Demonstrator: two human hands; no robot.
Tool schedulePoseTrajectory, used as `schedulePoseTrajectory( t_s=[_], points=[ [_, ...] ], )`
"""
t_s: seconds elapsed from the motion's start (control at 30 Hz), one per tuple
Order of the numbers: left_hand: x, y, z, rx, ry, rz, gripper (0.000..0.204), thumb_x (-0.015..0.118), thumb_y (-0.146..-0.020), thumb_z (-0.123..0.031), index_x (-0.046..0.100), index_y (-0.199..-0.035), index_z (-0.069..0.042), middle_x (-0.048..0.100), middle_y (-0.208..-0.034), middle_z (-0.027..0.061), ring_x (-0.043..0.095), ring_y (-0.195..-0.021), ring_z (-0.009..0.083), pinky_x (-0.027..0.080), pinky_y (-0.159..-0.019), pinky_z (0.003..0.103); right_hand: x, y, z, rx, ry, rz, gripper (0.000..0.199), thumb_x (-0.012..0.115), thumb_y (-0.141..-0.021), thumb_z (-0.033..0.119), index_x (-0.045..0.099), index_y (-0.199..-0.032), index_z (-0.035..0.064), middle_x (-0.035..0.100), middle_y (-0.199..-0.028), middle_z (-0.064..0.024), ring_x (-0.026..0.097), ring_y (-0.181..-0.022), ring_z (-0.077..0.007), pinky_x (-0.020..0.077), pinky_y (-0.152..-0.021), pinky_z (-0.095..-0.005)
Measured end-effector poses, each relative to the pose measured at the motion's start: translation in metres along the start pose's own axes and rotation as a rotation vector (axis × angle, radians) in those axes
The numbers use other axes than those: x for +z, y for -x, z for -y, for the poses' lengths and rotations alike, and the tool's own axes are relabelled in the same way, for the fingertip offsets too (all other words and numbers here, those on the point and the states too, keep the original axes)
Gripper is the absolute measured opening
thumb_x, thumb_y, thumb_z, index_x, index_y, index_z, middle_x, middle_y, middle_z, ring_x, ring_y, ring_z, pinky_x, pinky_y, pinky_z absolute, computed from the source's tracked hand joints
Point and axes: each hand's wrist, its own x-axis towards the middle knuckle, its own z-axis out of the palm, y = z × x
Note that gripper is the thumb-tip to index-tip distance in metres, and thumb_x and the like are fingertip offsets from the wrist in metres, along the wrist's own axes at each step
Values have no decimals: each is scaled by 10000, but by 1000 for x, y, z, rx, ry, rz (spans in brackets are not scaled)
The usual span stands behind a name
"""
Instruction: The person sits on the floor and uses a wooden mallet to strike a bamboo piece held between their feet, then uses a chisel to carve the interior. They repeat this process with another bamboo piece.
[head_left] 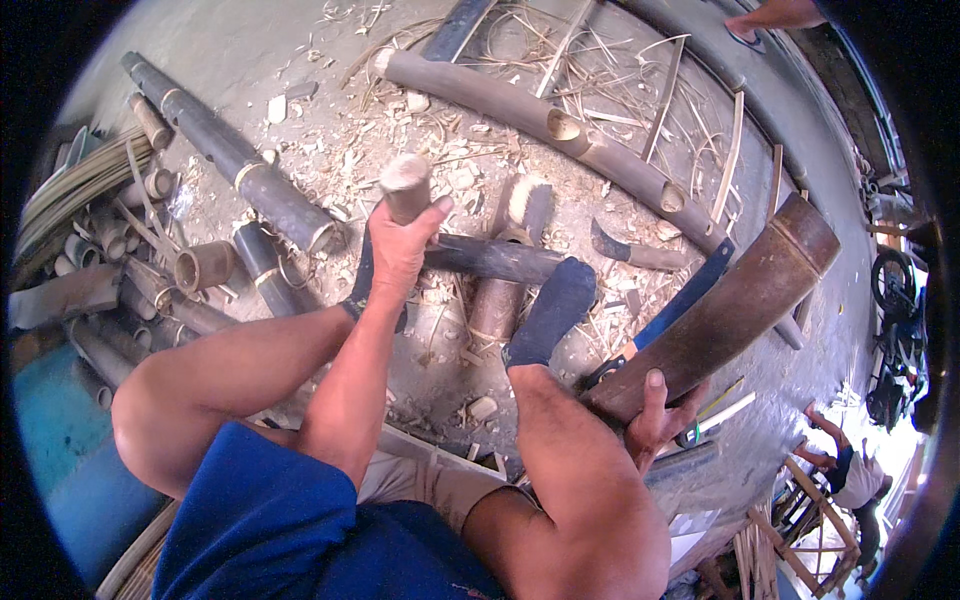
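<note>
My left hand (397,250) is wrapped round a short round wooden piece (406,190), its pale cut end facing up. On the right, my right hand (665,418) grips the lower end of a thick brown bamboo length (725,305), thumb on top; the fingers beneath are partly hidden. This bamboo slants up and away to the right. Between my feet lies a dark bar (490,257) across a brown bamboo piece (497,305). My dark-socked right foot (558,310) rests against the bar's end. A blue-bladed saw (685,300) lies partly under the held bamboo.
A curved knife (640,250) lies among wood chips (455,150). A long notched bamboo pole (490,95) crosses behind. Dark bamboo (225,150) and a heap of cut tubes (110,235) are at left. Another person (855,470) is at the far right; someone's foot (745,32) shows at top.
</note>
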Motion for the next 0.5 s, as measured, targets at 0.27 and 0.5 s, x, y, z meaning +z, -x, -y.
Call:
schedulePoseTrajectory(
  t_s=[0.27,0.5],
  points=[
    [7,5,-7,26,-70,26,242,848,-835,-213,651,-797,-77,622,-689,-25,544,-572,77,430,-540,264,14,1,10,4,-58,33,888,775,-776,149,347,-1535,-23,545,-1377,-196,568,-1180,-302,444,-1048,-435],
    [8,7,-12,49,-118,41,247,870,-820,-183,703,-922,-32,684,-787,-4,608,-675,84,488,-627,256,17,3,15,10,-62,43,862,749,-794,162,342,-1532,-22,543,-1365,-191,549,-1193,-305,413,-1065,-436]
  ],
)
